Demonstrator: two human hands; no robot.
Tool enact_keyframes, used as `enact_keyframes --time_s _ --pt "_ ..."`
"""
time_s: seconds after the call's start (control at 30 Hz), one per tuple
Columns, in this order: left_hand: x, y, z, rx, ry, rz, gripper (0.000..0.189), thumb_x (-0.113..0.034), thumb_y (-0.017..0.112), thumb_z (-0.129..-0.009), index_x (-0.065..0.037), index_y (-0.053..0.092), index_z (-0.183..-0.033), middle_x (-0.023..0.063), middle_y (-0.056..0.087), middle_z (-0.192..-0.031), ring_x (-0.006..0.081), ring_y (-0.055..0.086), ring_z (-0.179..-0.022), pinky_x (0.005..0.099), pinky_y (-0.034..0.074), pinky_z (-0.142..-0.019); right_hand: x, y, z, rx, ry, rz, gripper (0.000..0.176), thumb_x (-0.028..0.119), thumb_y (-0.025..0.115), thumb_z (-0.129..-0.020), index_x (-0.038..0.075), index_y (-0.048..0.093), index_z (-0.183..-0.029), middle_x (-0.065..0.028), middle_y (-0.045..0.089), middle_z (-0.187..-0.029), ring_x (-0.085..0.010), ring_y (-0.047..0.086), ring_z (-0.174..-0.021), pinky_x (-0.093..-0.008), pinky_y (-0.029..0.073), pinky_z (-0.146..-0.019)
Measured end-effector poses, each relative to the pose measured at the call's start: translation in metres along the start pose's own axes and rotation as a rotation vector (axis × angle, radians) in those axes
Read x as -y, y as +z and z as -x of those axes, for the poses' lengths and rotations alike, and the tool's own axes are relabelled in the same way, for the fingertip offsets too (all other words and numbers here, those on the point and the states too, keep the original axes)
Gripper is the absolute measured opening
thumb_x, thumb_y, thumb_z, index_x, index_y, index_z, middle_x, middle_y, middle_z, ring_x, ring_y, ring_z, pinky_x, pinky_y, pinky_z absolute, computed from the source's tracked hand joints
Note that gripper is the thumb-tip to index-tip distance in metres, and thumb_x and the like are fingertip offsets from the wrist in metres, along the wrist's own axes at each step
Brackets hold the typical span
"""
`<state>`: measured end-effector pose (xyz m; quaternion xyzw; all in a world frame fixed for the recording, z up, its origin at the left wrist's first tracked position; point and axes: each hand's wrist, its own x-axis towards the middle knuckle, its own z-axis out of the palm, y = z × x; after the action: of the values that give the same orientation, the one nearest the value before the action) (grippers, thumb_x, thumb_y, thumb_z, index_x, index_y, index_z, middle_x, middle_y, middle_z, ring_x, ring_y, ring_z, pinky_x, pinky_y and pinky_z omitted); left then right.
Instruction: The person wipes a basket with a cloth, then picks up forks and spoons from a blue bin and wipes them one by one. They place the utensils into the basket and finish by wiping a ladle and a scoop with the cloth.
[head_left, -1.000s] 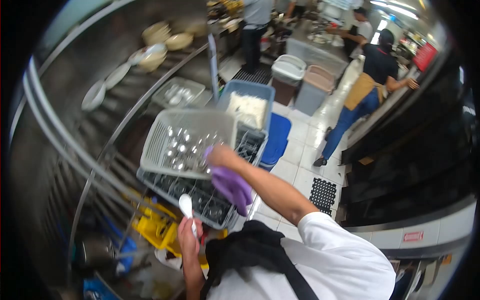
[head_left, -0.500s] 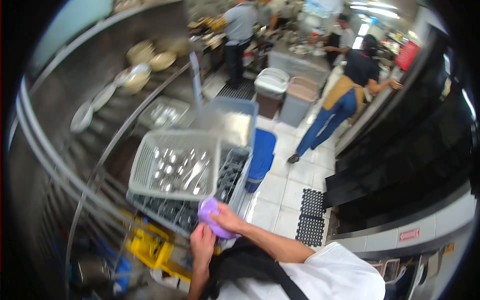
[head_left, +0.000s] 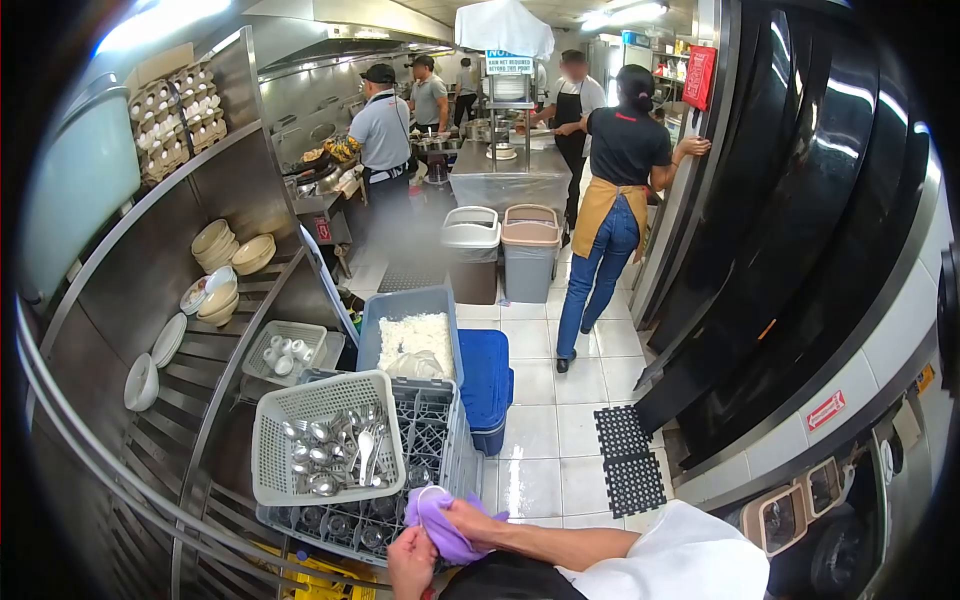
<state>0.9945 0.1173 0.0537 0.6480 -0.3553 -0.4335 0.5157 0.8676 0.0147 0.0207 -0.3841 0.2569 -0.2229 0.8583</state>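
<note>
A purple cloth (head_left: 452, 535) is bunched between my two hands at the bottom centre, with a pale rounded edge at its top. My left hand (head_left: 411, 562) pinches its lower left side. My right hand (head_left: 475, 522) grips it from the right, fingers wrapped in the folds. Just beyond them, a pale perforated basket (head_left: 268, 455) of spoons and forks (head_left: 340, 445) rests on a grey glass rack (head_left: 440, 440), where upturned glasses (head_left: 372, 535) show in the compartments.
Behind the rack are a tub of white shreds (head_left: 412, 335) and a blue bin (head_left: 485, 385). Metal shelves (head_left: 200, 400) with bowls line the left. A person in a tan apron (head_left: 610, 215) stands ahead; other people are farther back. Black mats (head_left: 630, 460) lie right.
The view has tilted up and levelled, showing more of the kitchen. My hands still hold the purple cloth, now lower in the view. The person in the tan apron appears more upright.
</note>
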Motion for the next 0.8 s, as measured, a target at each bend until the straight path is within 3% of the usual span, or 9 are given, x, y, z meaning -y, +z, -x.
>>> enact_keyframes --time_s 0.1,0.3,0.37,0.4,0.5,0.57,0.63,0.73,0.8 --pt "0.008 -0.002 0.004 0.028 -0.013 0.090 0.026 -0.021 0.054 -0.101 0.001 0.065 -0.093 0.0017 0.058 -0.065 0.0061 0.050 -0.050 0.0206 0.037 -0.046 0.011 -0.016 -0.040 -0.105 -0.125 0.019 0.023 0.026 0.053 -0.101 0.006 0.064 -0.106 -0.0031 0.067 -0.084 -0.0111 0.061 -0.061 -0.0281 0.052 -0.053" --pt "0.002 -0.002 0.008 -0.039 0.061 0.173 0.025 -0.018 0.053 -0.101 0.004 0.061 -0.092 0.0062 0.061 -0.070 0.0101 0.057 -0.052 0.0221 0.044 -0.046 0.034 -0.003 -0.046 -0.090 -0.156 -0.060 0.024 0.025 0.049 -0.103 0.007 0.065 -0.103 -0.0015 0.067 -0.086 -0.0070 0.060 -0.072 -0.0225 0.048 -0.063" --pt "0.004 -0.002 0.007 -0.212 0.117 0.167 0.023 -0.018 0.055 -0.100 0.004 0.061 -0.097 0.0063 0.061 -0.070 0.0103 0.057 -0.052 0.0222 0.045 -0.046 0.037 0.005 -0.047 -0.086 -0.187 -0.118 0.026 0.025 0.048 -0.103 0.007 0.066 -0.101 -0.0017 0.067 -0.087 -0.0070 0.060 -0.071 -0.0225 0.048 -0.062" --pt "0.005 -0.003 0.006 -0.303 0.173 0.115 0.021 -0.017 0.056 -0.099 0.003 0.060 -0.100 0.0065 0.060 -0.070 0.0110 0.058 -0.051 0.0223 0.046 -0.046 0.040 0.007 -0.047 -0.080 -0.153 -0.165 0.027 0.025 0.047 -0.103 0.006 0.066 -0.098 -0.0016 0.067 -0.085 -0.0076 0.059 -0.070 -0.0226 0.047 -0.060" --pt "-0.007 0.000 0.009 -0.325 0.122 0.251 0.019 -0.016 0.057 -0.099 0.003 0.059 -0.099 0.0074 0.061 -0.071 0.0117 0.058 -0.051 0.0225 0.046 -0.046 0.049 0.012 -0.041 -0.118 -0.069 -0.068 0.029 0.027 0.048 -0.103 0.006 0.066 -0.095 -0.0015 0.066 -0.082 -0.0076 0.058 -0.067 -0.0225 0.046 -0.058" --pt "0.001 0.001 0.004 -0.321 0.130 0.284 0.017 -0.014 0.058 -0.098 0.003 0.059 -0.095 0.0083 0.062 -0.070 0.0127 0.059 -0.052 0.0230 0.047 -0.047 0.036 0.011 -0.056 -0.088 -0.123 -0.102 0.030 0.029 0.049 -0.103 0.005 0.065 -0.096 -0.0017 0.066 -0.082 -0.0078 0.058 -0.067 -0.0226 0.046 -0.056" --pt "0.001 0.006 0.001 -0.374 0.160 0.329 0.015 -0.012 0.059 -0.097 0.002 0.059 -0.092 0.0070 0.061 -0.068 0.0112 0.058 -0.052 0.0228 0.046 -0.047 0.034 0.009 -0.051 -0.018 -0.049 -0.215 0.030 0.031 0.050 -0.102 0.005 0.066 -0.099 -0.0023 0.066 -0.084 -0.0080 0.059 -0.068 -0.0225 0.046 -0.058" --pt "0.057 -0.003 -0.025 -0.418 0.303 0.203 0.014 -0.009 0.059 -0.097 0.000 0.058 -0.087 0.0059 0.061 -0.067 0.0093 0.056 -0.050 0.0224 0.043 -0.045 0.009 0.016 -0.037 0.091 0.128 -0.197 0.031 0.031 0.048 -0.103 0.006 0.066 -0.102 -0.0035 0.067 -0.085 -0.0069 0.059 -0.071 -0.0222 0.047 -0.059" --pt "0.064 -0.002 -0.028 -0.432 0.278 0.170 0.015 -0.009 0.059 -0.097 -0.001 0.056 -0.084 0.0054 0.060 -0.066 0.0086 0.055 -0.051 0.0222 0.042 -0.045 0.011 0.011 -0.038 0.123 0.200 -0.195 0.031 0.031 0.047 -0.103 0.006 0.066 -0.102 -0.0039 0.067 -0.085 -0.0066 0.059 -0.071 -0.0227 0.047 -0.060"
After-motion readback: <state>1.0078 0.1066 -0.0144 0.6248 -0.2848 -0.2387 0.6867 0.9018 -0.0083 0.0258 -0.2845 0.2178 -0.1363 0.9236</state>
